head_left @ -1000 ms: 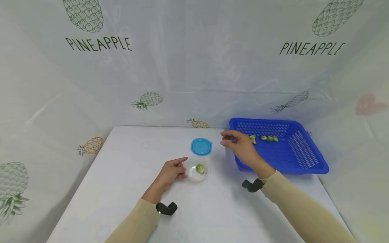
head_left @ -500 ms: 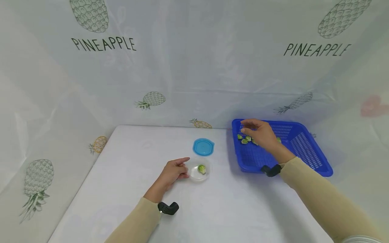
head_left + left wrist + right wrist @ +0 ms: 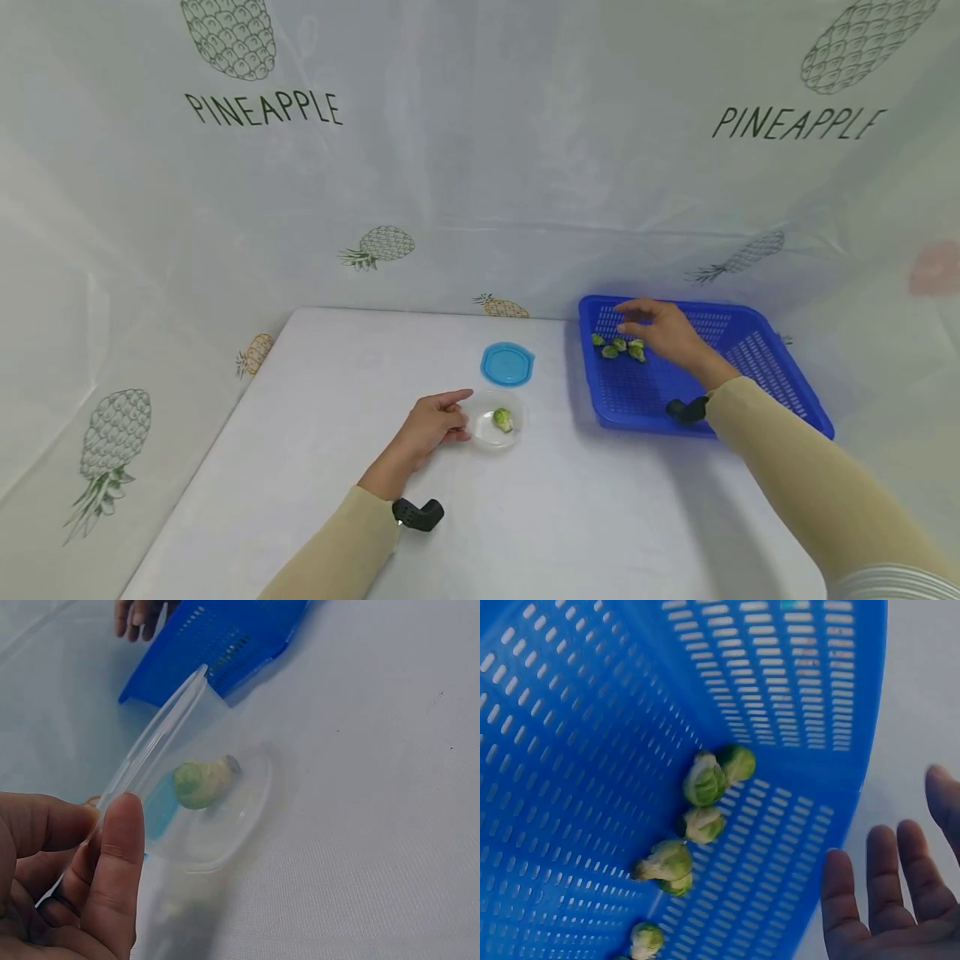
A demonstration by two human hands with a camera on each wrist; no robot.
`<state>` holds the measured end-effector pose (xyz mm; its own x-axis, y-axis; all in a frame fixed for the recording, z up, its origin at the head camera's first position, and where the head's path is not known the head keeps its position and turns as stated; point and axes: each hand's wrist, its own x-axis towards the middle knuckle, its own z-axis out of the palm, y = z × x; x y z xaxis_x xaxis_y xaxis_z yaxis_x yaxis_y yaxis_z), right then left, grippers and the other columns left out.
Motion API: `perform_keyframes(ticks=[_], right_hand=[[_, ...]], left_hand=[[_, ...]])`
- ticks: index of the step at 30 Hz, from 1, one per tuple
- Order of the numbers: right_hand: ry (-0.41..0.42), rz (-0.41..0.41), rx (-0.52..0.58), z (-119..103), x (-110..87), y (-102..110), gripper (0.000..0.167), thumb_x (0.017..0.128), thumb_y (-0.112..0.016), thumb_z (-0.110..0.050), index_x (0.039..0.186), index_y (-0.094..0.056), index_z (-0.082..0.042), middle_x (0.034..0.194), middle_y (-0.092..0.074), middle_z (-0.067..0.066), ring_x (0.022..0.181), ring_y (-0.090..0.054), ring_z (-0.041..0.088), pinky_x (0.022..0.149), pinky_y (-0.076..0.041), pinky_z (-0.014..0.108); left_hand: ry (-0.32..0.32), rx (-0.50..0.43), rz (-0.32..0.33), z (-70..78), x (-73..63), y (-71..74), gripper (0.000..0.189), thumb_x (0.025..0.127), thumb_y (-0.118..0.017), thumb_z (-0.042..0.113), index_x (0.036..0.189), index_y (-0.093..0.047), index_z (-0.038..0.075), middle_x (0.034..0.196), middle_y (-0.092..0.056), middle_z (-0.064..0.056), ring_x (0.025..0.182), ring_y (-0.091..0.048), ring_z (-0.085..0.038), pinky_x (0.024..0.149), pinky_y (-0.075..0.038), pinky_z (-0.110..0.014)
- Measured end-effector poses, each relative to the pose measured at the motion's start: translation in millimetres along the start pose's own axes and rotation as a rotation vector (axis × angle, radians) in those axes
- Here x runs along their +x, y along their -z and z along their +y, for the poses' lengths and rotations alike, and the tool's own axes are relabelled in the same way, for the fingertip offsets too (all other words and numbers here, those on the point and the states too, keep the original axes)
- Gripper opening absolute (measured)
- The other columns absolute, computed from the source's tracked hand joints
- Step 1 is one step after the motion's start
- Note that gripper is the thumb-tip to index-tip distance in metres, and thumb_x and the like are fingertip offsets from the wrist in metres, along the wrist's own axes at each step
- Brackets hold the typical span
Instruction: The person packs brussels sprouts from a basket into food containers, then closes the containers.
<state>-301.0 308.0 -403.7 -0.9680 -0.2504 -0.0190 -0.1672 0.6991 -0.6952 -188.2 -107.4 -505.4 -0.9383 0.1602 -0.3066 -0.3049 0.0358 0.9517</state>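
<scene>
The left hand (image 3: 431, 423) pinches the cup (image 3: 487, 440) by its rim; the right hand (image 3: 669, 333), fingers empty, hangs near sprouts (image 3: 619, 343) at ten o'clock in the basket (image 3: 637, 419). A hasty grab could scatter them.

The word "PINEAPPLE" (image 3: 264, 109) stands twice in dark capitals on the pale backdrop (image 3: 525, 175).

Right wrist view crops the blue basket (image 3: 570, 787).
</scene>
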Motion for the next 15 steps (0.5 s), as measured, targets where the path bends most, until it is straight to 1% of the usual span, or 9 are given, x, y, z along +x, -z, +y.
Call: perform_keyframes(ticks=[3, 6, 10, 15], right_hand=[[-0.009, -0.040, -0.016, 8.2, 5.9, 0.2, 0.051, 0.106, -0.066, -0.031, 0.153, -0.055, -0.013, 0.152, -0.054, 0.023, 0.141, -0.049, 0.045, 0.110, -0.045, 0.068], [0.011, -0.064, -0.030, 16.1, 11.7, 0.7, 0.052, 0.106, -0.066, -0.030, 0.153, -0.055, -0.012, 0.151, -0.054, 0.023, 0.140, -0.049, 0.045, 0.110, -0.045, 0.068], [0.040, -0.088, -0.073, 26.0, 16.6, 1.9, 0.049, 0.106, -0.066, -0.025, 0.151, -0.056, -0.008, 0.151, -0.055, 0.024, 0.137, -0.051, 0.046, 0.109, -0.046, 0.068], [0.037, -0.116, -0.116, 40.2, 18.7, 4.0, 0.046, 0.105, -0.065, -0.020, 0.148, -0.059, -0.006, 0.150, -0.055, 0.026, 0.135, -0.054, 0.047, 0.108, -0.047, 0.068]], left_hand=[[0.003, -0.005, 0.001, 0.4, -0.5, 0.4, 0.053, 0.097, -0.063, -0.002, 0.149, -0.061, 0.008, 0.100, -0.053, -0.006, 0.074, -0.063, -0.014, 0.075, -0.065, -0.024], [0.004, -0.010, 0.005, 0.8, -1.1, 0.4, 0.052, 0.096, -0.064, -0.003, 0.148, -0.062, 0.009, 0.100, -0.053, -0.006, 0.074, -0.063, -0.015, 0.074, -0.065, -0.024], [-0.001, -0.007, 0.011, 1.2, -1.9, -0.1, 0.052, 0.096, -0.064, -0.003, 0.146, -0.064, 0.009, 0.100, -0.053, -0.006, 0.073, -0.063, -0.015, 0.074, -0.065, -0.025], [-0.002, -0.007, 0.015, 1.9, -2.9, -1.0, 0.051, 0.096, -0.064, -0.003, 0.146, -0.064, 0.009, 0.099, -0.053, -0.006, 0.073, -0.063, -0.015, 0.074, -0.065, -0.025]])
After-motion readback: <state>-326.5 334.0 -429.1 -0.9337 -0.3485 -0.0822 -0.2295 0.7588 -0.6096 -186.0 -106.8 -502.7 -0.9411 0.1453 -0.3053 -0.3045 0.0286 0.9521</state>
